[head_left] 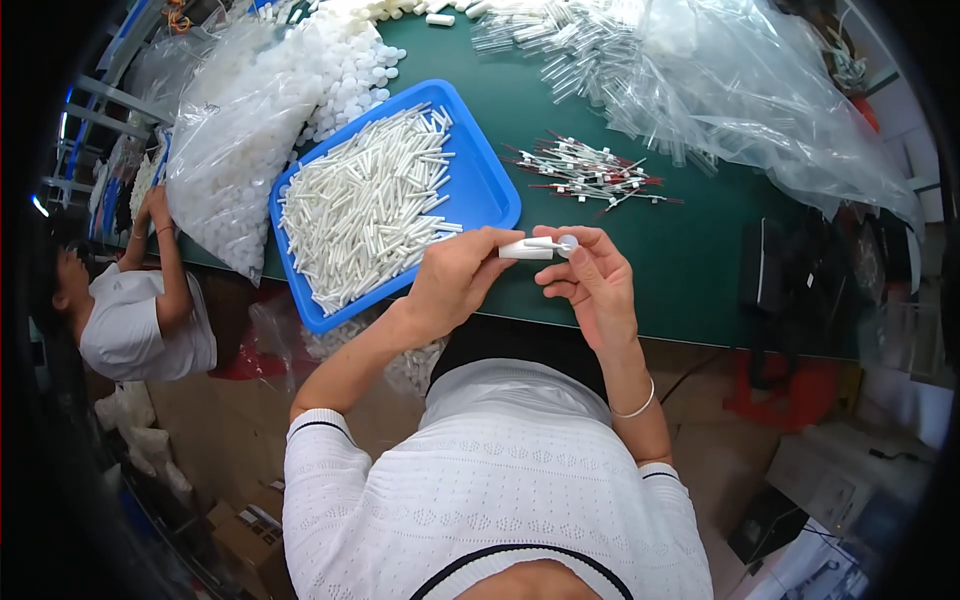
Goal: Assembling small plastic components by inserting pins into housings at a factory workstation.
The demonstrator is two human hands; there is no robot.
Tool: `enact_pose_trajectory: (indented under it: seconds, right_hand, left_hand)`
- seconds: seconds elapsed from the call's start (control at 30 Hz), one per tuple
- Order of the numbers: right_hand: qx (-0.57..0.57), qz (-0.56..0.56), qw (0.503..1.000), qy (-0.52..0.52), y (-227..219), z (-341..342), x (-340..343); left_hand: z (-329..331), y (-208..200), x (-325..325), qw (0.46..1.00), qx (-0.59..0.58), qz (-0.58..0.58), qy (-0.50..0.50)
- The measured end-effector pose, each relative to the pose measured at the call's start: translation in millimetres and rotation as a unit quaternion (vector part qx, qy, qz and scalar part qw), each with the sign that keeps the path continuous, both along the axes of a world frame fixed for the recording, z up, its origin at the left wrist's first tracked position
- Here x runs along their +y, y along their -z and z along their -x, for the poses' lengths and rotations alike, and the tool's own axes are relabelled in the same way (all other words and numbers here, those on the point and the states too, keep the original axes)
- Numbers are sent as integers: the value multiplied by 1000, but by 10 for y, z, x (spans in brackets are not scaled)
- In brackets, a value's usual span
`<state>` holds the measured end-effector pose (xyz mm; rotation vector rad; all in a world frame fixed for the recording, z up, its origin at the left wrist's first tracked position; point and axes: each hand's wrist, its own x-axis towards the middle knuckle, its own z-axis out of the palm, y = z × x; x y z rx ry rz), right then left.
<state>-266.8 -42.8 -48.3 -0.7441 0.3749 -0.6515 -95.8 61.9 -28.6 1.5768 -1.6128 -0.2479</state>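
Observation:
In front of my body, just right of the blue tray [505, 205], my two hands meet over the table's near edge. My left hand [448, 282] is closed around a white tube [520, 250], which points to the right. A dark line runs along it, so I cannot tell whether it is one piece or two side by side. Between its thumb and fingers, my right hand [602, 285] pinches a small round translucent cap [568, 243] at the tube's right end. Short white sticks [365, 205] heap in the tray.
Beyond my hands lie thin red-and-white wired parts [590, 172]. Clear tubes [570, 50] and a large clear bag [740, 90] cover the far right. Translucent caps [350, 75] spill from a bag [240, 140] at the left. Another person [150, 310] works at the far left.

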Motion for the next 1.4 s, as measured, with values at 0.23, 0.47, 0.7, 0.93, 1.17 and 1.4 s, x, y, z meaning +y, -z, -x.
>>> enact_pose_trajectory:
  seconds: [0.23, 0.47, 0.7, 0.93, 1.17, 1.4]
  right_hand:
    - [48, 72, 996, -13, 79, 37, 24]
    - [0, 11, 999, -42, 86, 5, -17]
    - [139, 239, 960, 43, 90, -69, 37]
    - [232, 656, 698, 170, -94, -110, -258]
    - [287, 575, 754, 138, -243, 30, -103]
    - [292, 504, 801, 141, -264, 252, -299]
  left_hand:
    - [-18, -116, 33, 999, -48, -24, 4]
    - [-117, -108, 12, 999, -31, -27, 34]
    - [-63, -187, -50, 982, 156, -108, 4]
    - [-492, -308, -665, 933, 225, -219, 174]
    - [-1780, 439, -2300, 943, -283, 9, -174]
    - [-1373, 62, -1863, 980, -131, -104, -111]
